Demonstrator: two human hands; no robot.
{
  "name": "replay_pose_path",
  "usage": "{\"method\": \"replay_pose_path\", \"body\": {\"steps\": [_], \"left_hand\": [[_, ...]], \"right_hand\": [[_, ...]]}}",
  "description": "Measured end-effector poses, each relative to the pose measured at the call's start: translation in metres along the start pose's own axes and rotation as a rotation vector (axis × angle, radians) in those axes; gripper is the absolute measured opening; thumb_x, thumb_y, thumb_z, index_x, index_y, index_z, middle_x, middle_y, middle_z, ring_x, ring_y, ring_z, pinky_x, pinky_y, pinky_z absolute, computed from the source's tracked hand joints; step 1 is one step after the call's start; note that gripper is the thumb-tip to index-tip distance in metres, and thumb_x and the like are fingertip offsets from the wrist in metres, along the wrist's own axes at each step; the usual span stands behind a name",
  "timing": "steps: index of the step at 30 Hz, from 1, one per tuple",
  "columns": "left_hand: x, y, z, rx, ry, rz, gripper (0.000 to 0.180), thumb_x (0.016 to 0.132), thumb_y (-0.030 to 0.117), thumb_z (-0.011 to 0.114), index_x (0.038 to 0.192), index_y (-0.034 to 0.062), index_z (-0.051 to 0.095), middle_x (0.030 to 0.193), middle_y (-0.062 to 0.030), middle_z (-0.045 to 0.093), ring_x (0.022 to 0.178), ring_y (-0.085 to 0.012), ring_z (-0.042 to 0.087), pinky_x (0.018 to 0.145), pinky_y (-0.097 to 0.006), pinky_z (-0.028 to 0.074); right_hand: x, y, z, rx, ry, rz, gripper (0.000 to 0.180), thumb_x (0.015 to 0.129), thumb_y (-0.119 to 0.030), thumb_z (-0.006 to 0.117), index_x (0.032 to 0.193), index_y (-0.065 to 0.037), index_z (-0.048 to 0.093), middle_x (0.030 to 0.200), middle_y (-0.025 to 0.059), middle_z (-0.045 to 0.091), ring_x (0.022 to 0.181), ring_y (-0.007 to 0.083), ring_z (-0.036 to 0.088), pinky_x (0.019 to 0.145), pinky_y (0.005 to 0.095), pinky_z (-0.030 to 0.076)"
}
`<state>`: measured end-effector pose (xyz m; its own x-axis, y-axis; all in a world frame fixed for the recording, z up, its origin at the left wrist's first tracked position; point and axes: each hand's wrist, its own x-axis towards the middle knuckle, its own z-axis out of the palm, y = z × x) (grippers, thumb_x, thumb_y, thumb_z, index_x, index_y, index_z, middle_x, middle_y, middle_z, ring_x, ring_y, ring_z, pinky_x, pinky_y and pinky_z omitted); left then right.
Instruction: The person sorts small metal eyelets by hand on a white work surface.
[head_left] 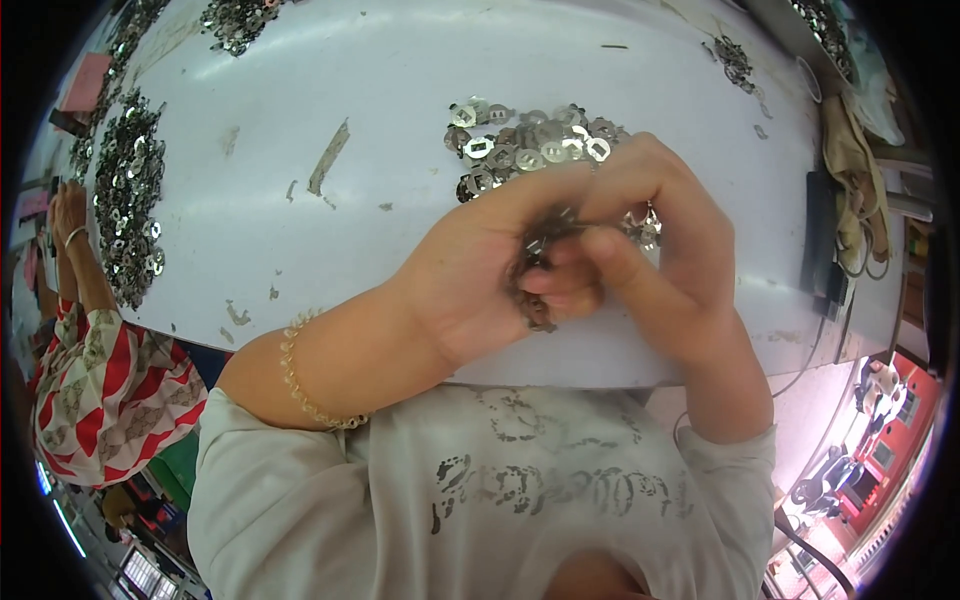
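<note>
Both hands meet close to the chest, above the near edge of a white table [300,150]. The left hand [480,280] is curled, its fingers folded around a small dark bunch of metal pieces [535,275] that shows between the 2 hands and hangs a little below the palm. The right hand [650,230] is also curled and pressed against the left, its thumb and fingertips pinching the same bunch from the other side; how many pieces it grips I cannot tell, since the fingers cover most of them. A beaded bracelet [300,375] circles the left wrist. Just beyond the knuckles, touching or nearly touching the right hand, lies a pile of flat silver metal pieces [520,145] with square holes, spread on the table top. A longer heap of the same pieces [128,200] runs along the left side of the table, and a smaller heap [235,20] sits at the far edge. At the left, another person's arm [72,240] with a bangle reaches toward that long heap, above a red and white patterned garment [100,390]. A beige cloth [850,160] lies at the right end of the table.
</note>
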<state>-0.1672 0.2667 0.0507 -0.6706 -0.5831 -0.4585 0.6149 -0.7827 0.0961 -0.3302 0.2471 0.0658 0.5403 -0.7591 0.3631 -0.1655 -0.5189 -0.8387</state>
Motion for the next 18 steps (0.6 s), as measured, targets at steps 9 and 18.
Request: {"method": "replay_pose_path", "body": {"steps": [9, 18], "left_hand": [[-0.0014, -0.0005, -0.0025, -0.062, -0.043, 0.014, 0.024, 0.093, 0.026, 0.049, 0.079, 0.0063, 0.053, 0.063, -0.0002, 0.047, 0.049, -0.0078, 0.037, 0.05, -0.024, 0.034], [-0.0005, -0.0004, -0.0048, 0.05, -0.091, 0.031, 0.02, 0.092, 0.028, 0.049, 0.089, 0.0079, 0.054, 0.061, 0.0026, 0.041, 0.057, -0.0113, 0.037, 0.055, -0.027, 0.033]], "right_hand": [[-0.0043, -0.0017, 0.003, 0.233, 0.011, 0.159, 0.006, 0.086, -0.004, 0.059, 0.087, -0.001, 0.055, 0.085, 0.0045, 0.052, 0.075, 0.0115, 0.049, 0.069, 0.0232, 0.043], [-0.0046, -0.0067, 0.0035, 0.589, 0.059, 0.334, 0.009, 0.093, -0.008, 0.053, 0.089, 0.0, 0.053, 0.088, 0.0028, 0.052, 0.079, 0.012, 0.061, 0.07, 0.024, 0.05]]}}
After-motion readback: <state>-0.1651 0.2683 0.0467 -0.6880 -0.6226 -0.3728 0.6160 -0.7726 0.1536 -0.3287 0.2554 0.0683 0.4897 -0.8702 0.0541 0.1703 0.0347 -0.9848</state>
